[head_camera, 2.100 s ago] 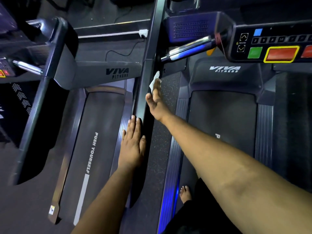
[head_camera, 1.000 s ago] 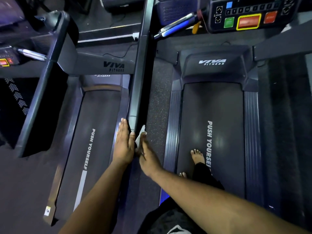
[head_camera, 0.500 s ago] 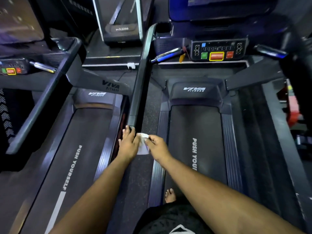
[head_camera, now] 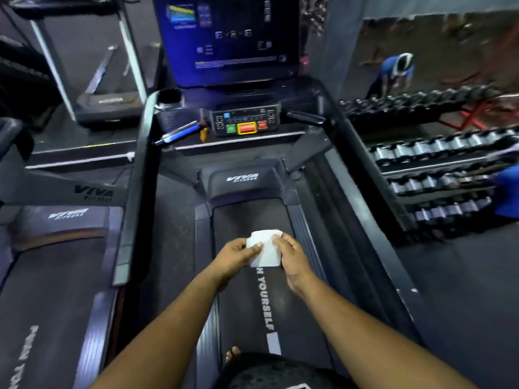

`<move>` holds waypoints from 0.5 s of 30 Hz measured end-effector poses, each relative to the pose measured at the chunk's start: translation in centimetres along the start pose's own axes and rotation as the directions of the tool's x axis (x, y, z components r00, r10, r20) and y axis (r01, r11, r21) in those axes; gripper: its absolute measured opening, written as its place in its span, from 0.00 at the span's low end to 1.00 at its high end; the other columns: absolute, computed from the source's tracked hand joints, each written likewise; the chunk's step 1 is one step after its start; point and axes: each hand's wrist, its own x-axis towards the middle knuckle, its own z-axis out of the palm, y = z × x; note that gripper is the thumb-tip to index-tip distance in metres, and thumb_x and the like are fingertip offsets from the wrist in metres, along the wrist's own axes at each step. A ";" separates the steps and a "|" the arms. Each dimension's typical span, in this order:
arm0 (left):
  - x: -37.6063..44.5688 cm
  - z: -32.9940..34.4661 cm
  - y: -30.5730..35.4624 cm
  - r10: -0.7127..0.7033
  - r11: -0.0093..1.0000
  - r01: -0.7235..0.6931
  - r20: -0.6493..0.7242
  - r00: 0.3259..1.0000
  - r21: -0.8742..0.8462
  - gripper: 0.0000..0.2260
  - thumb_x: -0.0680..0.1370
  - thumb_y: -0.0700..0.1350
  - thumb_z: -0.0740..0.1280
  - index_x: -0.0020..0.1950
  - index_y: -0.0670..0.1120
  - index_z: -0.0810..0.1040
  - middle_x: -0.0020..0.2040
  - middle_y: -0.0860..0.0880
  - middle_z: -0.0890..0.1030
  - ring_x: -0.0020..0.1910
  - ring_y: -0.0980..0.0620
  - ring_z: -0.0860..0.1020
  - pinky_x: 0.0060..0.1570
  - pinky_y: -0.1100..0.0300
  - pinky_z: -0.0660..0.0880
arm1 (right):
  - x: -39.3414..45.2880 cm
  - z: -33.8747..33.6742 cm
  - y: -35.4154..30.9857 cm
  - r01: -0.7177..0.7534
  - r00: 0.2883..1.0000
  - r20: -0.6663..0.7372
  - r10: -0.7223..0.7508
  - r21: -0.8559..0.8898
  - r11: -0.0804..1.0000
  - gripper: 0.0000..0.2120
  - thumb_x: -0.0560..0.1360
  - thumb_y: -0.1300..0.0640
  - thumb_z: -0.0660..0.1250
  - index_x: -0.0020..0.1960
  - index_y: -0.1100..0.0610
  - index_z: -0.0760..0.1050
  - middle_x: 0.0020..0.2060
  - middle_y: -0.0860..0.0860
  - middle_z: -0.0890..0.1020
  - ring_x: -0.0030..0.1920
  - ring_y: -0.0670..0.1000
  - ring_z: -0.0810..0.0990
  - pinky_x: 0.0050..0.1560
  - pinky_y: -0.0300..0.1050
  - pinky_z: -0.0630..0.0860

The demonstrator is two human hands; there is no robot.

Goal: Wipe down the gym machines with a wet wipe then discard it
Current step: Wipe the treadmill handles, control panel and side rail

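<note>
Head view: I look down along my two bare forearms over a treadmill.
Foot: my toes (head_camera: 232,352) show on the belt (head_camera: 247,310), just beside its left edge.
Left hand: my left hand (head_camera: 234,255) pinches the wipe's left edge, thumb on top.
Right hand: my right hand (head_camera: 292,258) pinches the wipe's right edge, fingers curled round it.
Wipe: the white wipe (head_camera: 265,248) hangs between both hands, above the belt, touching no machine.
Left rail: the dark handrail (head_camera: 132,209) runs beside my left arm, apart from my hand.
Console: the button panel (head_camera: 245,122) sits ahead, with green, red and orange keys; the screen (head_camera: 227,37) stands behind it.
Right side: a dumbbell rack (head_camera: 438,164) stands well apart.
</note>
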 end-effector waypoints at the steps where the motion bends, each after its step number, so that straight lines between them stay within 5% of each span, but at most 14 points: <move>1: 0.6 1.3 0.1 0.010 1.000 -0.010 -0.033 0.999 -0.008 0.18 0.76 0.53 0.75 0.56 0.40 0.83 0.47 0.46 0.86 0.47 0.48 0.81 0.51 0.52 0.78 | -0.3 -1.6 -0.2 0.006 1.000 -0.017 -0.006 0.009 1.000 0.08 0.82 0.62 0.64 0.47 0.56 0.80 0.39 0.48 0.85 0.40 0.46 0.82 0.47 0.45 0.79; 5: 1.5 10.4 1.9 0.075 0.997 -0.076 -0.034 0.997 -0.019 0.06 0.78 0.41 0.73 0.47 0.40 0.80 0.40 0.46 0.81 0.38 0.52 0.77 0.39 0.59 0.76 | -2.3 -11.2 -1.2 0.066 0.996 -0.066 -0.067 -0.017 0.998 0.05 0.81 0.58 0.68 0.55 0.58 0.80 0.48 0.55 0.87 0.48 0.54 0.85 0.51 0.54 0.82; 11: 2.1 22.0 2.7 0.133 0.990 -0.133 0.014 0.991 0.043 0.05 0.80 0.39 0.71 0.51 0.37 0.81 0.40 0.49 0.83 0.36 0.56 0.79 0.34 0.61 0.77 | -4.9 -23.4 -1.8 0.121 0.971 -0.197 -0.133 -0.072 0.990 0.04 0.80 0.63 0.68 0.53 0.62 0.80 0.49 0.61 0.86 0.45 0.54 0.85 0.40 0.44 0.82; 15: 2.3 28.4 2.5 0.155 0.985 -0.158 0.038 0.987 0.076 0.02 0.80 0.39 0.72 0.48 0.42 0.82 0.38 0.52 0.83 0.35 0.58 0.79 0.34 0.62 0.77 | -6.0 -29.6 -1.1 0.126 0.951 -0.267 -0.154 -0.119 0.985 0.03 0.80 0.60 0.70 0.52 0.58 0.81 0.46 0.56 0.87 0.48 0.59 0.86 0.48 0.57 0.82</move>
